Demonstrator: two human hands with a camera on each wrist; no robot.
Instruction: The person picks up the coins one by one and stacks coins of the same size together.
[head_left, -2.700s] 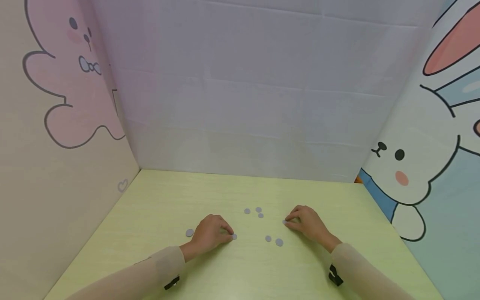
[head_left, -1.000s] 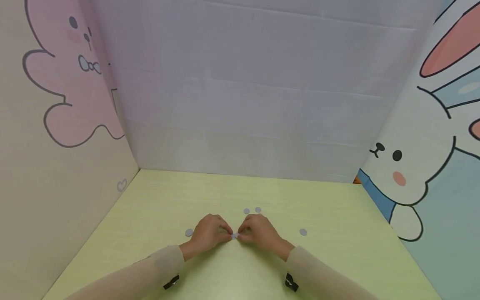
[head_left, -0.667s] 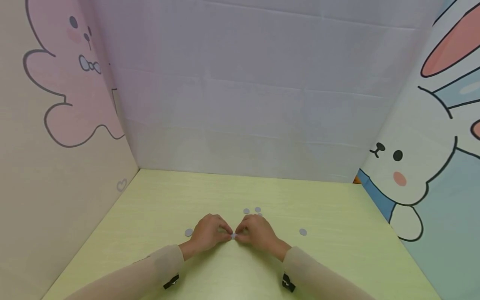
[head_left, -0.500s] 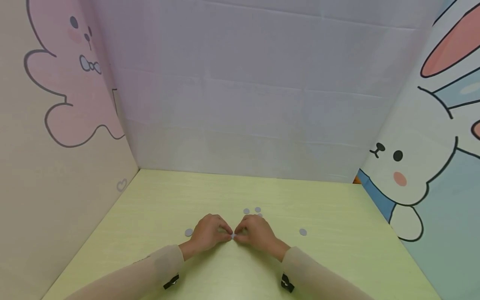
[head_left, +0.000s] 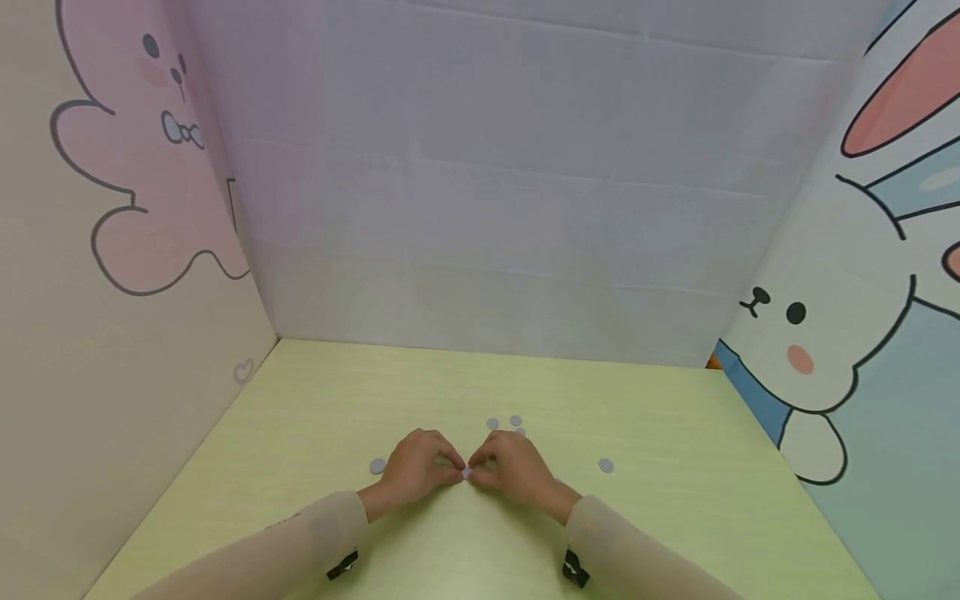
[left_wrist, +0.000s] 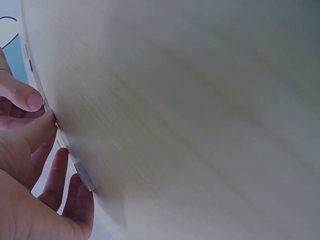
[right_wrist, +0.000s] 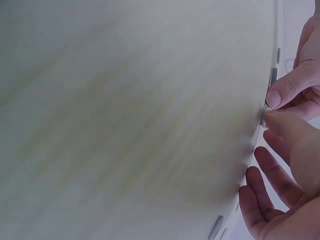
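Observation:
Mid-table, my left hand [head_left: 420, 465] and right hand [head_left: 517, 468] meet fingertip to fingertip. Between their thumbs and forefingers is a small grey coin-like disc [head_left: 467, 472]. A second disc seems stacked with it, but the fingers cover most of the spot. In the right wrist view the pinched disc [right_wrist: 263, 115] shows its rim between both hands' fingertips. Left of my left hand lies a larger grey disc [head_left: 377, 467]. In the left wrist view a thick grey disc [left_wrist: 84, 176] appears edge-on by the left hand's other fingers.
Behind the right hand lie grey discs, two in plain sight [head_left: 492, 423] and one partly covered. Another disc [head_left: 606, 465] is to its right, and one peeks out by the right wrist. Printed cloth walls [head_left: 487, 208] enclose the pale yellow table [head_left: 360, 383] on three sides.
My right hand has moved left, bringing a disc from the right to the one at my left hand, and covers discs there. A disc formerly hidden on the right is exposed. My left hand stayed put.

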